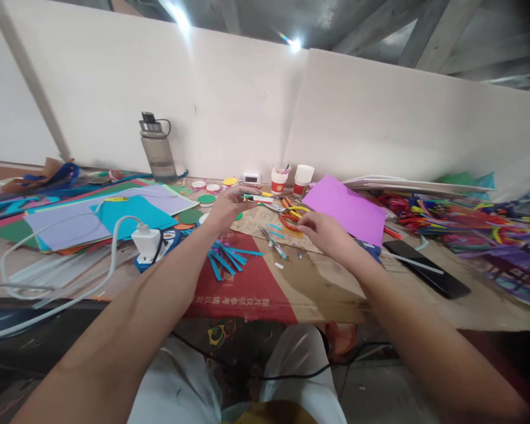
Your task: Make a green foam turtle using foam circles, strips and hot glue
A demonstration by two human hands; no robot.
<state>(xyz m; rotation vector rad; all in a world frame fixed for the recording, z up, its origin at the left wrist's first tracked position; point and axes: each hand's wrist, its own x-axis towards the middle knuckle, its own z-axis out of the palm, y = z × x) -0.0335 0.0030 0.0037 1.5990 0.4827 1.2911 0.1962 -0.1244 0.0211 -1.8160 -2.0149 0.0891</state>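
Observation:
My left hand (228,207) is closed, pinching a small white, green and yellow piece (263,199), perhaps paper strips, above the table. My right hand (318,228) is closed at the orange and yellow handles of a pair of scissors (287,218). The blades point left, toward the piece in my left hand, and look slightly apart. My right fingertips are partly hidden. Below the hands, a pen (274,242) and small blue paper scraps lie on brown paper. A fringed blue paper strip (227,259) rests on the red part of the cardboard.
Coloured paper sheets (66,221), a white plug (146,242) with cables and a water bottle (158,147) stand or lie left. Paper cups (279,181) and small paint-like pots are at the back. A purple sheet (347,206), black phone (426,270) and pipe cleaners (417,218) lie right.

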